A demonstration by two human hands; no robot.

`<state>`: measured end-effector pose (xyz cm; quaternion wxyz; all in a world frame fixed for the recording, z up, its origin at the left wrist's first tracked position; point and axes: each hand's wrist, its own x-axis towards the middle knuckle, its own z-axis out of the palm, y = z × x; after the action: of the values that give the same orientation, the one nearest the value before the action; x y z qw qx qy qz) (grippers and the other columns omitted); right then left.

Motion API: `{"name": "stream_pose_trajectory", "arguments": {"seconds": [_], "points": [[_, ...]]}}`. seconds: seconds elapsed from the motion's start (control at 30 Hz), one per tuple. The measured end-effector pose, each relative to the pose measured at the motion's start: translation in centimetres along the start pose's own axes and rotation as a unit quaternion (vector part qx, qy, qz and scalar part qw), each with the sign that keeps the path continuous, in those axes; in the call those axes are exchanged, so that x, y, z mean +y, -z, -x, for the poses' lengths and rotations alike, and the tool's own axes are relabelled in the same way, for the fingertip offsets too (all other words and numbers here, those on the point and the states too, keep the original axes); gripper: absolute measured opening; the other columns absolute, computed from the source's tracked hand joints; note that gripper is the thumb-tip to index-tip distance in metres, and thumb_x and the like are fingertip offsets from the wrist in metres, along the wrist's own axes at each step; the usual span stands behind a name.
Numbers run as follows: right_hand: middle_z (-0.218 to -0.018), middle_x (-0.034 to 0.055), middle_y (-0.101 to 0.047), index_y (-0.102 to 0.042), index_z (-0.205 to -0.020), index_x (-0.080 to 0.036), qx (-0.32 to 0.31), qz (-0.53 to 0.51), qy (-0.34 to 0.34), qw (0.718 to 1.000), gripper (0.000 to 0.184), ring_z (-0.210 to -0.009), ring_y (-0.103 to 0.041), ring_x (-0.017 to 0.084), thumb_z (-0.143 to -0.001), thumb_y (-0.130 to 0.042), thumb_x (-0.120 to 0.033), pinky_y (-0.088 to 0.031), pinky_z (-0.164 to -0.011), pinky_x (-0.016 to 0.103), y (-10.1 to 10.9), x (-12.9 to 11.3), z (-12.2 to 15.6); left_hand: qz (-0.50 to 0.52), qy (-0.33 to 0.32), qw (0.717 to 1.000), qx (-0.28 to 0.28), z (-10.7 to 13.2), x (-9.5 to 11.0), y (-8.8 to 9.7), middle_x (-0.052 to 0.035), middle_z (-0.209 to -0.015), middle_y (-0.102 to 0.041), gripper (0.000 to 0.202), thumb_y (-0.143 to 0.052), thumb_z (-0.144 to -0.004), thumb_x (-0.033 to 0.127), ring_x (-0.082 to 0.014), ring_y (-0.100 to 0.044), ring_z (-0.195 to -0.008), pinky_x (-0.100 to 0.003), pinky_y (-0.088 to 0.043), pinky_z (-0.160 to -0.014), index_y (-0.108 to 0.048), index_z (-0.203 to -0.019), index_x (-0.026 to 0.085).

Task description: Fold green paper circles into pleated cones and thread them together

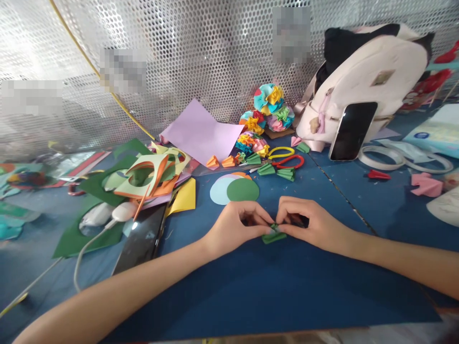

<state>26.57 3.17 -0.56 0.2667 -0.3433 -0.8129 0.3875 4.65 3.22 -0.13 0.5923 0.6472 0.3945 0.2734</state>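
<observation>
Between my two hands is a small pleated piece of green paper (273, 237), its lower folds showing below my fingertips. My left hand (242, 224) pinches it from the left with thumb and forefinger. From the other side my right hand (304, 222) pinches the same piece, and the fingertips nearly meet. Just beyond my left hand lie overlapping paper circles, a green one (243, 190) on top of a light blue one (218, 189). Several folded green pieces (286, 174) rest near scissors with red handles (291, 161) and another pair with yellow handles (281, 153).
Paper offcuts (143, 177), a dark phone (139, 239) and a white cable (84, 253) crowd the left. Colourful paper balls (268, 99) stand at the back beside a purple sheet (202, 131). A pale backpack (369, 81) props up another phone (353, 131); tape rolls (382, 158) lie to the right.
</observation>
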Motion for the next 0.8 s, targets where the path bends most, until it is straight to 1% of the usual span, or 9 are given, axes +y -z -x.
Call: {"name": "stream_pose_trajectory", "arguments": {"seconds": [0.17, 0.33, 0.43, 0.5, 0.6, 0.7, 0.8], "points": [[-0.076, -0.0011, -0.05, -0.058, -0.076, -0.019, 0.011, 0.01, 0.018, 1.0, 0.014, -0.064, -0.046, 0.01, -0.089, -0.062, -0.023, -0.037, -0.059, 0.024, -0.09, 0.07, 0.1, 0.003, 0.007, 1.0, 0.006, 0.05, 0.04, -0.38, -0.0038, -0.073, -0.071, 0.021, -0.077, -0.073, 0.026, -0.0127, -0.064, -0.065, -0.023, -0.046, -0.062, -0.068, -0.086, 0.012], [-0.076, -0.0016, -0.048, -0.057, -0.076, -0.019, 0.005, 0.028, 0.027, 0.999, 0.013, -0.065, -0.045, 0.01, -0.088, -0.061, -0.018, -0.037, -0.059, 0.024, -0.25, -0.03, 0.36, -0.027, -0.007, 1.0, 0.005, 0.15, 0.08, -0.97, 0.0006, -0.068, -0.066, 0.027, -0.082, -0.067, 0.028, -0.0091, -0.057, -0.06, -0.02, -0.039, -0.056, -0.063, -0.079, 0.014], [-0.076, -0.0019, -0.046, -0.055, -0.076, -0.019, 0.004, 0.032, 0.037, 0.999, 0.013, -0.065, -0.044, 0.01, -0.087, -0.059, -0.014, -0.036, -0.059, 0.025, -0.3, -0.16, 0.49, -0.029, -0.026, 0.999, -0.001, 0.07, -0.1, -0.93, 0.0018, -0.066, -0.061, 0.027, -0.081, -0.069, 0.03, -0.0075, -0.051, -0.058, -0.02, -0.038, -0.055, -0.06, -0.072, 0.013], [-0.076, -0.0019, -0.045, -0.053, -0.075, -0.019, 0.006, 0.032, 0.044, 0.999, 0.014, -0.065, -0.043, 0.01, -0.087, -0.059, -0.014, -0.036, -0.06, 0.025, -0.26, -0.22, 0.49, -0.016, -0.034, 0.999, -0.008, -0.06, -0.19, -0.71, 0.0016, -0.067, -0.06, 0.027, -0.08, -0.071, 0.031, -0.0073, -0.049, -0.058, -0.02, -0.038, -0.056, -0.06, -0.07, 0.013], [-0.076, -0.0019, -0.044, -0.052, -0.075, -0.019, 0.012, 0.025, 0.044, 0.999, 0.015, -0.065, -0.042, 0.011, -0.088, -0.057, -0.015, -0.036, -0.059, 0.026, -0.13, -0.23, 0.4, 0.014, -0.039, 0.999, -0.019, -0.27, -0.25, -0.34, 0.0009, -0.069, -0.06, 0.025, -0.077, -0.074, 0.031, -0.0079, -0.052, -0.062, -0.02, -0.04, -0.06, -0.062, -0.072, 0.012], [-0.076, -0.0022, -0.044, -0.051, -0.075, -0.019, 0.009, 0.015, 0.03, 0.999, 0.016, -0.064, -0.041, 0.01, -0.089, -0.056, -0.016, -0.036, -0.059, 0.026, -0.04, -0.2, 0.3, 0.024, -0.044, 0.999, -0.021, -0.33, -0.33, -0.23, -0.0002, -0.071, -0.06, 0.022, -0.072, -0.08, 0.031, -0.0087, -0.053, -0.065, -0.021, -0.041, -0.063, -0.063, -0.076, 0.011], [-0.076, -0.0025, -0.044, -0.051, -0.075, -0.019, 0.003, 0.013, 0.019, 1.0, 0.016, -0.064, -0.042, 0.01, -0.089, -0.056, -0.016, -0.036, -0.059, 0.026, -0.03, -0.15, 0.25, 0.003, -0.053, 0.999, -0.003, -0.16, -0.34, -0.43, 0.0001, -0.072, -0.059, 0.015, -0.065, -0.085, 0.027, -0.0091, -0.052, -0.065, -0.022, -0.041, -0.063, -0.065, -0.088, 0.012]]}}
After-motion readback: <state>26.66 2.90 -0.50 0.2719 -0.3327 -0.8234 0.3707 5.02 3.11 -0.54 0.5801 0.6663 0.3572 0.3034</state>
